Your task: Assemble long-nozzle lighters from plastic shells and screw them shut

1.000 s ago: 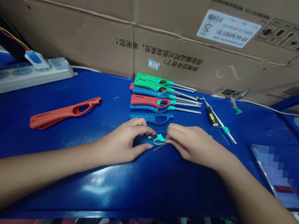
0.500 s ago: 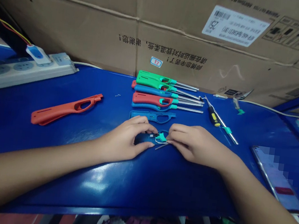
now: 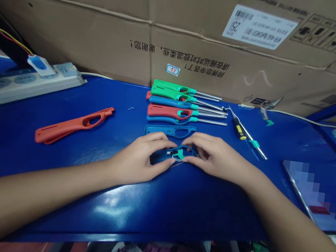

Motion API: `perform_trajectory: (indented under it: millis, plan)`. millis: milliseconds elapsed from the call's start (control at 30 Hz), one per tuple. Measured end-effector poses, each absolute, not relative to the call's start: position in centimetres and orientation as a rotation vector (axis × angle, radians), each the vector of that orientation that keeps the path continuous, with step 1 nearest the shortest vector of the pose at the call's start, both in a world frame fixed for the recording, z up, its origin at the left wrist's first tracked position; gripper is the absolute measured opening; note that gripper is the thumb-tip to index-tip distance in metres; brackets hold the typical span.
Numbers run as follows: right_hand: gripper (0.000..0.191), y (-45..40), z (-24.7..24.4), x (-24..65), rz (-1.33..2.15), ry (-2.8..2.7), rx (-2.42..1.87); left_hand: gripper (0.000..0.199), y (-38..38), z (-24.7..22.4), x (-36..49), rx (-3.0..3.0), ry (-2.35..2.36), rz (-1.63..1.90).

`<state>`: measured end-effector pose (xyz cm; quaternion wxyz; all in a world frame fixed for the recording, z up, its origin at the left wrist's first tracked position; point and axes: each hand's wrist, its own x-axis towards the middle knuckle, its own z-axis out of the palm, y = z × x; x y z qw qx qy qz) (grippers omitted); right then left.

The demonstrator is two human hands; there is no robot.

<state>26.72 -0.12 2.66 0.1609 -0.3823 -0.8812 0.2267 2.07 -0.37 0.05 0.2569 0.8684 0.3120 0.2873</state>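
Between my two hands lies a blue lighter half-shell (image 3: pixel 188 148), its far rim showing and much of it hidden by my fingers. Inside it sits a green trigger (image 3: pixel 179 155) beside a small black-and-silver part (image 3: pixel 171 153) and a thin white wire. My left hand (image 3: pixel 139 155) curls around the shell's left side, thumb at the near edge. My right hand (image 3: pixel 218 155) closes on its right end, the thumb beside the trigger. Just beyond them lies another blue half-shell (image 3: pixel 170 131) with its inner side up.
Several assembled gas lighters (image 3: pixel 169 112) lie stacked behind. An orange-red shell (image 3: pixel 73 125) is at left, near a power strip (image 3: pixel 25 80). At right are a black-and-yellow screwdriver (image 3: pixel 239 129), a metal tube with a green piece (image 3: pixel 254 144) and a phone (image 3: pixel 313 199). A cardboard box (image 3: pixel 106 31) stands behind.
My right hand has shifted slightly up and left, its fingers now spread around the shell's right end rather than pinched beside the trigger. My left hand stays in nearly the same place.
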Motion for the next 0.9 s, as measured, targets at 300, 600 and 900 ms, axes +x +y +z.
perform_trajectory:
  millis: [300,600,900]
  plan:
    - [0.038,-0.8,2.6,26.4,0.593,-2.607,-1.045,0.014,-0.1,0.0,2.2,2.282,0.905,0.784]
    - [0.019,-0.7,3.1,26.7,0.407,-2.722,-1.029,0.017,0.0,-0.2,1.9,2.332,0.895,0.811]
    - [0.021,-1.0,2.7,26.5,0.210,-2.836,-0.875,0.034,-0.2,0.1,1.6,2.653,0.977,0.711]
